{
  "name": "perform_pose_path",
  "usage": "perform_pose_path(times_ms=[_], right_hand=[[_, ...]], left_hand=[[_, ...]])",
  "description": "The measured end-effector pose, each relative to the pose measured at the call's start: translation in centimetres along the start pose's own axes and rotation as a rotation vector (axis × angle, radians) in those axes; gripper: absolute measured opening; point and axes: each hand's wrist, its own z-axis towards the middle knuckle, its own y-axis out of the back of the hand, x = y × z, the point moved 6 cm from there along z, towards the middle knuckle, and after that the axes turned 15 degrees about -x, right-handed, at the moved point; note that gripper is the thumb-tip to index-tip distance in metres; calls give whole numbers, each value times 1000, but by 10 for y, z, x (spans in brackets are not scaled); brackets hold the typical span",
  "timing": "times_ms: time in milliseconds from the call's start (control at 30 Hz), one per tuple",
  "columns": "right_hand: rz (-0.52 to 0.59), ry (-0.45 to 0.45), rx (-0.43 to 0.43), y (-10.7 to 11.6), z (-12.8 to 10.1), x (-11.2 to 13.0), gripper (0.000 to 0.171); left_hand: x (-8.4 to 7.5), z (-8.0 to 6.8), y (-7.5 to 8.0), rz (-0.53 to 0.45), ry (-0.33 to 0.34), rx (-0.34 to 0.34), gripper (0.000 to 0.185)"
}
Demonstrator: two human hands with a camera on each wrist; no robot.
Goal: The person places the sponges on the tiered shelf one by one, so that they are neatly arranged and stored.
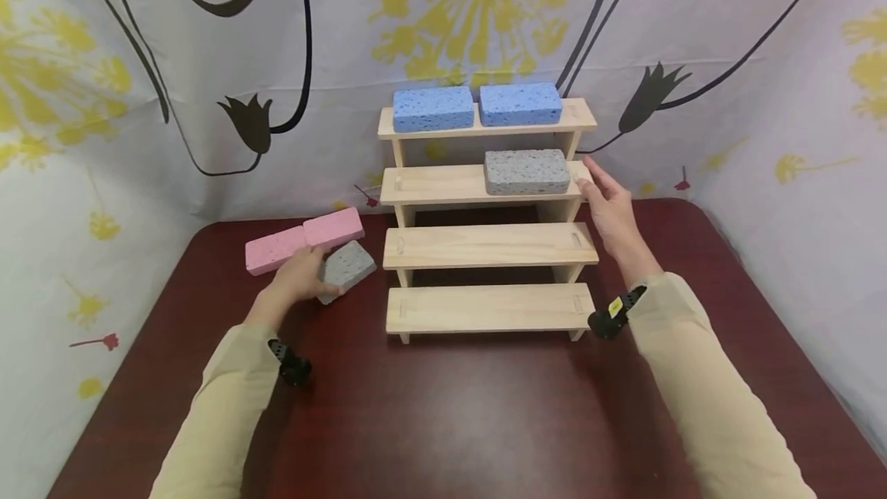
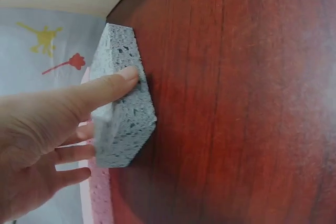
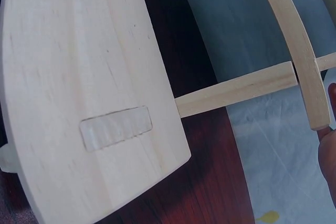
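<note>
My left hand is at a grey sponge on the table, left of a stepped wooden shelf. In the left wrist view the thumb presses one long side of that sponge, and the fingers reach behind it, partly hidden. My right hand holds the right end of the second tier from the top, thumb at the board's edge. Only a bit of this hand shows in the right wrist view. Another grey sponge lies on that tier, close to the right hand.
Two blue sponges sit side by side on the top tier. Two pink sponges lie end to end on the dark red table, behind the left hand. A patterned cloth hangs behind and at both sides.
</note>
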Motion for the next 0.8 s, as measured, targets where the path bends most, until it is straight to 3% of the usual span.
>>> perform_pose_path(times_ms=[300,467,633,800], right_hand=[[26,-3,-8,0,1,-1,49],[21,-14,-8,0,1,-4,49],[20,-19,-12,1,2,-5,49],[20,-12,-3,0,2,-3,50]], left_hand=[[-5,-9,1,-31,8,-105,70],[-4,-12,13,-34,3,-182,72],[-7,-13,38,-95,-18,-381,72],[-21,-19,68,-169,-119,-616,73]])
